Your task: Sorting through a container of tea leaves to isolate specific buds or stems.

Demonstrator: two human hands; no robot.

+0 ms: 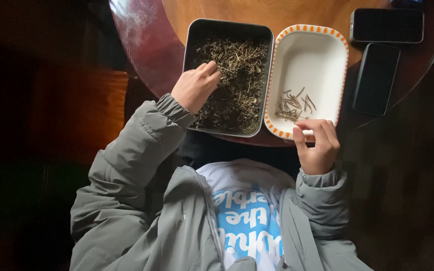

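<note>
Sorting step, judged | left hand grip bunched together in grey rectangular metal tin of dried green-brown herbs | right hand grip clamped on orange-rimmed white oval dish, counter's near edge | next calls for fine pinch on stems

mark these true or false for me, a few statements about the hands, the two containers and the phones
1. The left hand reaches into the metal tin of dried herbs. True.
2. The white dish is full to the rim. False: it holds only a small pile of stems.
3. Two phones lie beside the dish, screens dark. True.
4. The right hand rests on a phone. False: it is at the dish's near rim.
</note>
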